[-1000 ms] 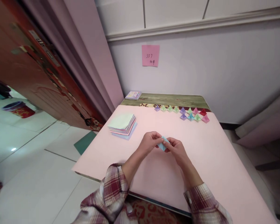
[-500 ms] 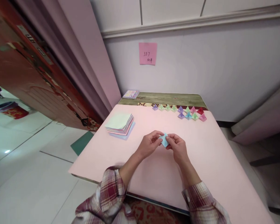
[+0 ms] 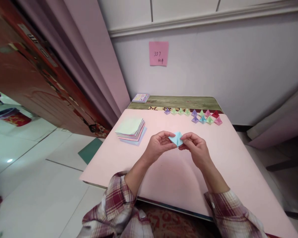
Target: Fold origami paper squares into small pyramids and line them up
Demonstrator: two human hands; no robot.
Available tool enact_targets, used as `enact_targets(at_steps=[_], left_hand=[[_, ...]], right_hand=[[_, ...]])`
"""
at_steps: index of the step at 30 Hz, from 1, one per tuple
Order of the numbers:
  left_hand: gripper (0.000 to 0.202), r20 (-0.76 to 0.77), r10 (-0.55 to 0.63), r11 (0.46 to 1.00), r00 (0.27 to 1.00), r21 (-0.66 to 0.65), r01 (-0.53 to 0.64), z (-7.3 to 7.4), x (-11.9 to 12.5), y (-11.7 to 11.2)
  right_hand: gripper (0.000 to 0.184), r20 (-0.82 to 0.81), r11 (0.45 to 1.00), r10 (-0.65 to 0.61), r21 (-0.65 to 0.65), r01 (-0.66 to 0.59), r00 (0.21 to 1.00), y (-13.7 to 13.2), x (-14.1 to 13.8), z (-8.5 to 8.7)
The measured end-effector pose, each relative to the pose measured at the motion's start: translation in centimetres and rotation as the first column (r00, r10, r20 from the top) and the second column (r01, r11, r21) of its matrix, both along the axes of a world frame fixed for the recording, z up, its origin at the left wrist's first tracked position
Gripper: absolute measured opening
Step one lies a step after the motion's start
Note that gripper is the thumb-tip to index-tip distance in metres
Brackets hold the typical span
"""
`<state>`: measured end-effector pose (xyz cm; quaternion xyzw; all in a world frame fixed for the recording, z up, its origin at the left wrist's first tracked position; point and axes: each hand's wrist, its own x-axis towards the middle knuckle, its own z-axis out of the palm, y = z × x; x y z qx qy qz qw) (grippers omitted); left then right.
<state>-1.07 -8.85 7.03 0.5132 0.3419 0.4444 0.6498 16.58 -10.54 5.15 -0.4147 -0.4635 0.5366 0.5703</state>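
Observation:
A small folded piece of light blue paper (image 3: 176,138) is held between my two hands above the table's pink cover (image 3: 169,175). My left hand (image 3: 160,145) pinches its left side with thumb and fingers. On the opposite side, my right hand (image 3: 195,145) grips the paper, the thumb lying on its face near the centre crease. Fingertips hide parts of both edges. To the left lies a stack of square coloured paper (image 3: 130,129), pale green on top. Beyond my hands, several small folded paper pieces, among them a blue one (image 3: 203,119) and a red one (image 3: 215,114), stand in rows.
A packet with a printed cover (image 3: 140,98) rests at the table's back left corner. A pink note (image 3: 158,53) is stuck on the wall. Left of the table are a red door (image 3: 52,96), a bucket (image 3: 12,116) and a green sheet (image 3: 90,150) on the floor.
Both hands have risen slightly away from me with the blue paper. It now shows a wider face between the fingers, and my right hand sits a little farther right.

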Motion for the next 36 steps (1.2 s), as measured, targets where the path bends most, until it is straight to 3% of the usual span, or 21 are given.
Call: enact_targets(at_steps=[5,12,18,25,36], left_hand=[[0.028,0.001,0.065,0.996,0.998,0.059,-0.065,0.1,-0.5,-0.4],[0.019,0.013,0.133,0.973,0.991,0.188,-0.133,0.1,-0.9,-1.0],[0.018,0.075,0.136,0.978,0.988,0.149,-0.146,0.2,-1.0,-1.8],[0.019,0.098,0.271,0.952,0.958,0.123,-0.281,1.0,0.0,-2.8],[0.019,0.108,0.305,0.939,0.946,0.135,-0.318,1.4,0.0,-3.7]], right_hand=[[0.027,0.029,0.989,0.122,0.08,-0.124,0.992,-0.9,-0.4,0.5],[0.018,0.009,0.993,-0.048,0.106,0.047,0.999,-1.7,-2.6,1.1],[0.015,0.072,0.983,-0.123,0.144,0.112,0.99,-1.9,-2.8,0.9],[0.017,0.142,0.925,-0.334,0.242,0.294,0.932,-2.9,-4.0,1.9],[0.03,0.101,0.922,-0.32,0.262,0.285,0.942,-3.3,-4.7,2.3]])
